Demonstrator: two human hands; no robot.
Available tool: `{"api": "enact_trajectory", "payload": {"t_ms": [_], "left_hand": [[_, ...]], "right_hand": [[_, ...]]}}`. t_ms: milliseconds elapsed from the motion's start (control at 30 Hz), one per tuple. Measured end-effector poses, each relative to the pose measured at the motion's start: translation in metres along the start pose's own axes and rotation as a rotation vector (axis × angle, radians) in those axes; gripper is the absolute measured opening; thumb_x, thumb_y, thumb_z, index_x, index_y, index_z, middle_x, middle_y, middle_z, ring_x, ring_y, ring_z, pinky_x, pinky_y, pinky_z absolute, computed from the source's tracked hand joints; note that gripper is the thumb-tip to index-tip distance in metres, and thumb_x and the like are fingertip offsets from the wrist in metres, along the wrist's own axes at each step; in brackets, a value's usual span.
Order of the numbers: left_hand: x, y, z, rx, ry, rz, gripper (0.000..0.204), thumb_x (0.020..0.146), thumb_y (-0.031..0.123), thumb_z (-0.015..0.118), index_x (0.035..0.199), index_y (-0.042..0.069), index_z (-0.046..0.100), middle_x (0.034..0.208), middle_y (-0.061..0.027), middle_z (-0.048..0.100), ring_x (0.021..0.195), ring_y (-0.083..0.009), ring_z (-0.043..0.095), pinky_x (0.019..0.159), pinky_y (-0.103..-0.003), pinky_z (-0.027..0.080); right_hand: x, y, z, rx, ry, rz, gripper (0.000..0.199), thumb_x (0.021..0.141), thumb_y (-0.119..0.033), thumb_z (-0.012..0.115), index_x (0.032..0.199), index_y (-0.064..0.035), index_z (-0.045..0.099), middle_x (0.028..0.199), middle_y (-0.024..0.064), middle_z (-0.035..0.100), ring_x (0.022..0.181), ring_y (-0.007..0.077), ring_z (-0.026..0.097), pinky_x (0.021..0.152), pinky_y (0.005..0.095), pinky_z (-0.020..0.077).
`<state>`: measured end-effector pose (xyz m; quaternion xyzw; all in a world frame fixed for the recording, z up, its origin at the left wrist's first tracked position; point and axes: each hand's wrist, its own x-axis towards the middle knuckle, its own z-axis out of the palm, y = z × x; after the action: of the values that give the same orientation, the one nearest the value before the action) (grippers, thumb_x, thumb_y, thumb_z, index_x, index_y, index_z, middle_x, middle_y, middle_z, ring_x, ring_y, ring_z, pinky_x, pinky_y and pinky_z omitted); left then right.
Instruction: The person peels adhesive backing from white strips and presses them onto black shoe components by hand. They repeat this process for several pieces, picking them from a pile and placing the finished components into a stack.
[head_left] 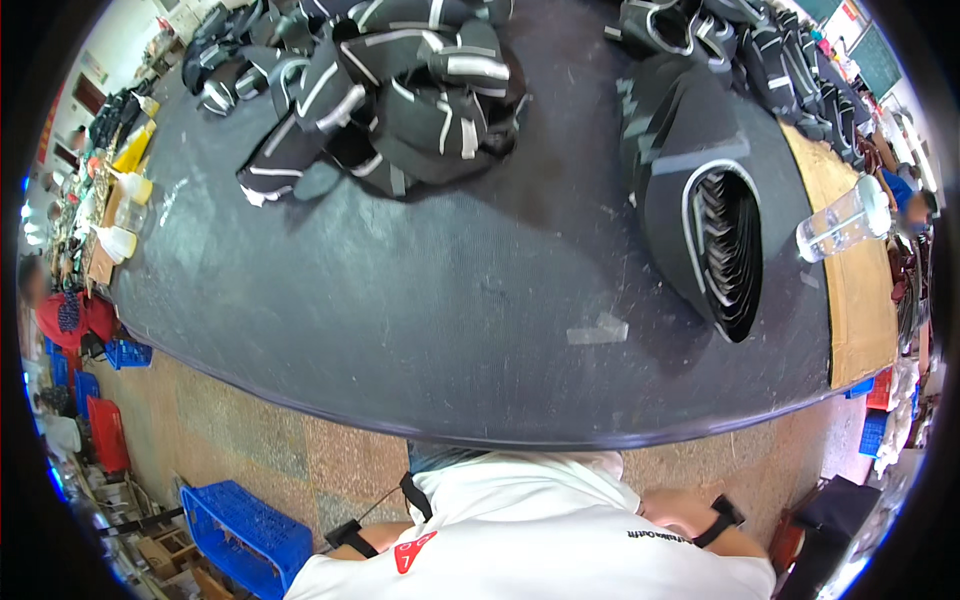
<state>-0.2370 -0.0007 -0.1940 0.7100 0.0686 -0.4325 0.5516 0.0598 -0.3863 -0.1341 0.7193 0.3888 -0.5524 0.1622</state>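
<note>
Neither of my hands shows; both are hidden below my white shirt [530, 540] at the bottom edge. Only my left forearm [378, 538] and right forearm [685, 510] are visible, each with a black strap, held close to my body below the table's front edge. In front of me lies a large dark table [430, 300]. A heap of black fabric pieces with pale stripes [400, 90] sits at its far side. A neat leaning stack of similar black pieces [720, 240] lies at the right.
A clear plastic bottle [840, 225] lies on a wooden board [860, 300] at the table's right end. A small clear scrap [597, 330] lies on the table. A blue crate [245, 520] stands on the floor at my left, red crates [105, 430] further left.
</note>
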Motion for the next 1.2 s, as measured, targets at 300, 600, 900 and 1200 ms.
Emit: {"api": "enact_trajectory", "payload": {"t_ms": [300, 600, 900, 1200], "left_hand": [[-0.021, -0.007, 0.053, -0.148, -0.110, -0.090, 0.030, 0.085, 0.028, 0.052, 0.097, 0.004, 0.065, 0.091, -0.0191, 0.066, 0.086, -0.0339, 0.064, 0.072, -0.038, 0.049], [-0.025, -0.010, 0.057, -0.164, -0.218, -0.090, 0.030, 0.085, 0.029, 0.051, 0.096, 0.004, 0.065, 0.091, -0.0188, 0.066, 0.086, -0.0340, 0.064, 0.072, -0.039, 0.049], [-0.011, -0.009, 0.035, -0.085, -0.382, -0.056, 0.031, 0.085, 0.030, 0.051, 0.096, 0.004, 0.065, 0.090, -0.0185, 0.066, 0.085, -0.0341, 0.064, 0.072, -0.039, 0.049], [0.013, -0.008, -0.013, 0.075, -0.570, -0.023, 0.032, 0.085, 0.032, 0.051, 0.095, 0.004, 0.065, 0.090, -0.0183, 0.066, 0.085, -0.0342, 0.064, 0.072, -0.039, 0.049]], "right_hand": [[0.004, 0.006, 0.058, 0.752, 0.097, -0.151, 0.032, 0.085, -0.026, 0.058, 0.104, -0.0008, 0.064, 0.093, 0.0179, 0.068, 0.086, 0.0315, 0.065, 0.078, 0.0368, 0.0491], [0.036, 0.046, 0.083, 0.925, 0.018, -0.136, 0.034, 0.083, -0.025, 0.060, 0.107, -0.0024, 0.063, 0.096, 0.0197, 0.066, 0.092, 0.0334, 0.063, 0.082, 0.0363, 0.0473], [0.032, 0.068, 0.059, 0.864, -0.089, -0.125, 0.034, 0.080, -0.019, 0.064, 0.111, -0.0055, 0.062, 0.100, 0.0195, 0.066, 0.096, 0.0344, 0.061, 0.086, 0.0364, 0.0457], [0.050, 0.068, 0.004, 0.682, 0.115, -0.271, 0.022, 0.072, -0.010, 0.060, 0.093, -0.0038, 0.064, 0.082, 0.0173, 0.066, 0.082, 0.0314, 0.062, 0.078, 0.0385, 0.0480]]}}
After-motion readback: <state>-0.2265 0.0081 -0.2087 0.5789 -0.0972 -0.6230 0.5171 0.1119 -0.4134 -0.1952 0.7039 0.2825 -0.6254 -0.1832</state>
